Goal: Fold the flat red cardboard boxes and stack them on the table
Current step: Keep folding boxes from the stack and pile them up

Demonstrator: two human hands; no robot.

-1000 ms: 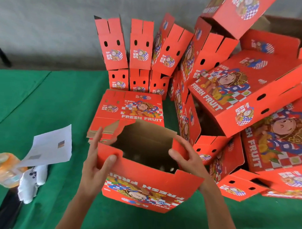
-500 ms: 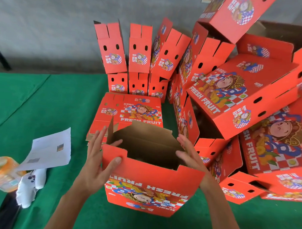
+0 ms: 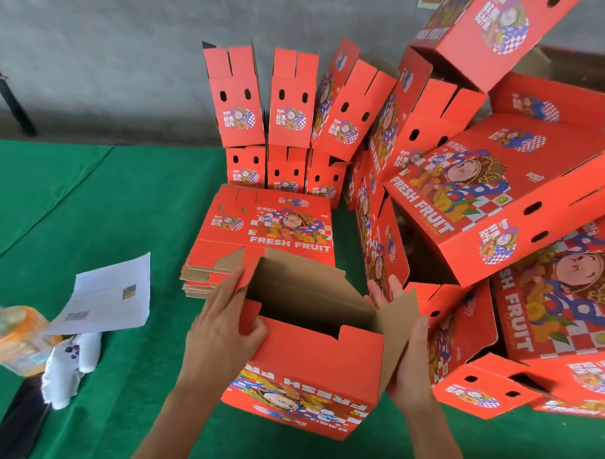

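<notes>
1. We have the half-erected red printed cardboard box [image 3: 310, 370] standing open-topped on the green cloth-covered surface [image 3: 89, 204], directly in front of us, its printed "FRESH FRUIT" face towards us and upside down.
2. Our left hand [image 3: 222, 329] sits at the box's left end, fingers curled over the top corner there, thumb on the near wall: a grip on the box's left edge.
3. Our right hand [image 3: 410, 356] lies along the box's right end, fingers fairly straight against the outside of the brown end flap [image 3: 397, 332], which stands tilted outward. It presses rather than clasps, so that grip reads as flat and not closed round anything.
4. The relation that matters: the box's long axis runs left to right between our two hands, and the open flap lies inward of the right palm. We judge the next move is a push towards the box's centre, and the right hand is the nearer one for it.
5. The left hand then serves as the brace against that push.
6. Just behind the box lies the stack of flat red cardboard blanks [image 3: 259, 234]; to the right of the box, touching or nearly so, leans the heap of folded red boxes [image 3: 500, 208].
7. A careless shove rightward could nudge that leaning heap.
</notes>
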